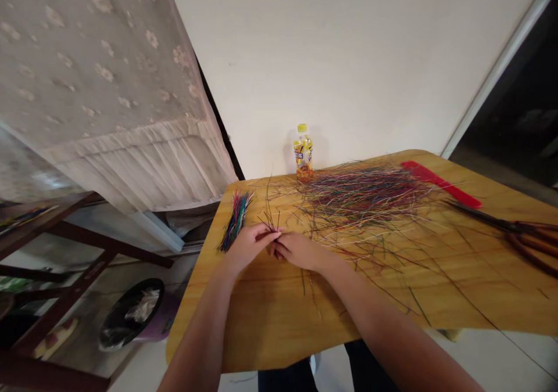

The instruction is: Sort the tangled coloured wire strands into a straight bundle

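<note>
left hand (pixel 248 248) and right hand (pixel 296 250) meet over the front left of the table, fingertips together. both are closed in a pinch on a small tuft of thin dark strands (pixel 271 223), which sticks up from between the fingers. the exact finger grip is partly hidden by the hands themselves.

just left of the left hand, a tight bundle of multicolored strands (pixel 236 221) lies diagonally on the wooden table (pixel 261 334), strands roughly parallel. a large loose pile of thin multicolored strands (pixel 361 194) spreads across the back of the table, with strays scattered toward the hands and the right side.

red comb (pixel 440 184) lies flat at the back right, beside the pile. scissors with brown handles (pixel 523 235) lie at the right edge, partly out of frame. plastic bottle with yellow cap (pixel 303 153) stands upright at the back edge of the table, near the wall. down left, off the table: wooden rack (pixel 56 252) and dark round basin (pixel 114 328).
</note>
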`<control>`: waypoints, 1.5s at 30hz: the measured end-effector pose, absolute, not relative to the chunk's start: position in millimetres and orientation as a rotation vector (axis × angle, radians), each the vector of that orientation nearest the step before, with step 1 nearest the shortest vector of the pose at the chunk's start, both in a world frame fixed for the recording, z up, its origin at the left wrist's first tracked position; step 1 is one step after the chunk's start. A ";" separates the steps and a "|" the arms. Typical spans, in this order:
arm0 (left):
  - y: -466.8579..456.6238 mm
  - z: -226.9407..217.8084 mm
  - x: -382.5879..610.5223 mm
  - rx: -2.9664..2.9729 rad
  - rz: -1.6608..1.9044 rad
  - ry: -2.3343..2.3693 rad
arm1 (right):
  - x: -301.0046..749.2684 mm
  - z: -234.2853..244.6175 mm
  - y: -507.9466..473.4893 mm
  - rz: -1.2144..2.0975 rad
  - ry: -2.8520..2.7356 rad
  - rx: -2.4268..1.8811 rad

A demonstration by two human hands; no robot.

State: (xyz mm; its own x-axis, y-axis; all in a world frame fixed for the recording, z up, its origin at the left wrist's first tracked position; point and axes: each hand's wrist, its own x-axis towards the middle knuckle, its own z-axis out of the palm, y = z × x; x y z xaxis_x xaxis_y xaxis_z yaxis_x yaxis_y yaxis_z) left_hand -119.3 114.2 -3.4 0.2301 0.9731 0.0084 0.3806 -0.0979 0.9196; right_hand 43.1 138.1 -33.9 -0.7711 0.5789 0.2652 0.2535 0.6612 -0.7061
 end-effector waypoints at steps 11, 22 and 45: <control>110.6 13.8 -117.6 1.617 0.986 1.360 | 46.0 -20.1 132.0 0.630 -2.521 -0.834; 113.8 10.1 -120.5 1.724 0.905 1.386 | 46.7 -21.3 136.3 1.029 -2.325 -0.743; 100.1 13.3 -107.7 1.196 1.019 1.087 | 54.3 -10.0 132.0 2.319 -1.462 -0.255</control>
